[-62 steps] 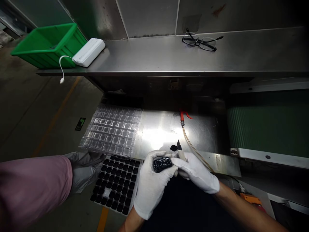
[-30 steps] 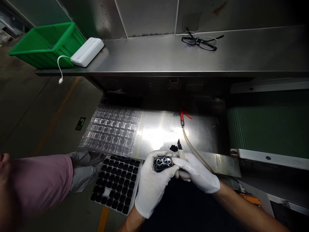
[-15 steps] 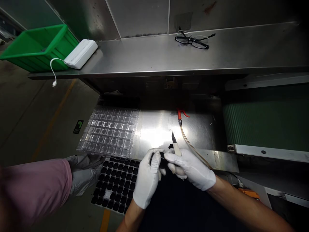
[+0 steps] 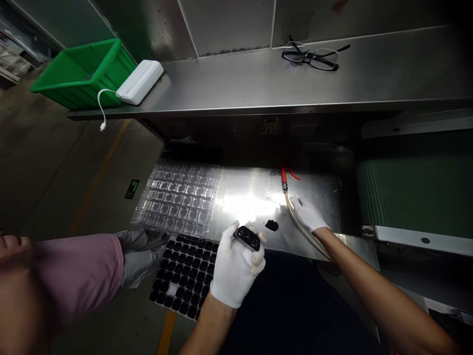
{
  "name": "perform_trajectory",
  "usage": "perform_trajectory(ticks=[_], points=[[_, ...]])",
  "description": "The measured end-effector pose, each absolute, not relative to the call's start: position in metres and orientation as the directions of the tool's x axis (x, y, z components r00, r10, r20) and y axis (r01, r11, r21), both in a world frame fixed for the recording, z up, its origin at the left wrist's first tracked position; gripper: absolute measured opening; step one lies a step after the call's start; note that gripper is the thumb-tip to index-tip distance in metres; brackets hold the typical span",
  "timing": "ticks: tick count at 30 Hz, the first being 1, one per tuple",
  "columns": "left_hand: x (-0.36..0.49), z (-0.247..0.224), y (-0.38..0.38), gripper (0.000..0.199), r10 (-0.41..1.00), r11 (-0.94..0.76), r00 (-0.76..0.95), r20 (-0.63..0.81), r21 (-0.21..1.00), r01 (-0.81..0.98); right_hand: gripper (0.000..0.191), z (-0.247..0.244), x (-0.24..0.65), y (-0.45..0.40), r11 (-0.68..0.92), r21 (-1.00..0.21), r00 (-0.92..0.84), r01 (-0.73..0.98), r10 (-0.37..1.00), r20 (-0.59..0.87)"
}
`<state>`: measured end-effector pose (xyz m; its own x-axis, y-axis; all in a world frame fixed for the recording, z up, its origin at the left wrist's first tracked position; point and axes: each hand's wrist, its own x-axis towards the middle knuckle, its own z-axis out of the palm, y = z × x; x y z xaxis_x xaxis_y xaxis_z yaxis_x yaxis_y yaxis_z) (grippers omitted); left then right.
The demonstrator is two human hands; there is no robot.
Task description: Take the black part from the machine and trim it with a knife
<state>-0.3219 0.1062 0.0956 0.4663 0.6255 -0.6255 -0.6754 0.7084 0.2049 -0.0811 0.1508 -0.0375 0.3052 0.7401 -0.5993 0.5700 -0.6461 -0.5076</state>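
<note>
Steel bench (image 4: 244,197) lit at centre, clear blister tray (image 4: 179,199) laid at its left, L hand (image 4: 236,264) w/ fingers closed round black part (image 4: 248,237) at bench front edge, R hand (image 4: 306,213) laid on hose (image 4: 295,217) near bench rear, fingers loosely spread, black scrap (image 4: 272,225) btwn hands.

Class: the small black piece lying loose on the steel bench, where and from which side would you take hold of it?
Pinch the black piece across its short sides, coming from above. It lies flat and low on the bench, apart from the hose, so only its upper edges seem reachable. The right hand is nearest; the left hand holds a black part.
</note>
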Motion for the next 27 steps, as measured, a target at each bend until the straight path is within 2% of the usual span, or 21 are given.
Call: perform_trajectory(ticks=[4,7,11,14,17,23,27], points=[[-0.326,0.095,0.104,0.04,0.613,0.705,0.527,-0.588,0.107,-0.701,0.046,-0.094,-0.044,0.153,-0.746,-0.251,0.476,0.616,0.607,-0.636],[-0.329,0.098,0.103,0.035,0.592,0.699,0.551,-0.588,0.034,-0.714,0.048,-0.109,-0.031,0.153,-0.711,-0.174,0.519,0.681,0.637,-0.57],[-0.33,0.105,0.103,0.032,0.586,0.665,0.543,-0.602,-0.026,-0.746,0.049,-0.117,-0.029,0.187,-0.617,-0.225,0.474,0.754,0.748,-0.464],[-0.33,0.11,0.103,0.033,0.619,0.636,0.513,-0.595,-0.004,-0.772,0.059,-0.126,-0.037,0.233,-0.598,-0.283,0.435,0.75,0.768,-0.469],[-0.329,0.116,0.103,0.031,0.667,0.574,0.436,-0.604,0.045,-0.818,0.067,-0.138,-0.048,0.271,-0.614,-0.276,0.427,0.739,0.744,-0.513],[-0.331,0.125,0.102,0.026,0.724,0.459,0.32,-0.611,0.08,-0.885,0.039,-0.156,-0.063,0.294,-0.648,-0.25,0.448,0.72,0.708,-0.546],[-0.336,0.122,0.101,0.028,0.71,0.431,0.287,-0.643,0.075,-0.899,0.03,-0.151,-0.062,0.288,-0.687,-0.31,0.47,0.657,0.695,-0.543]])
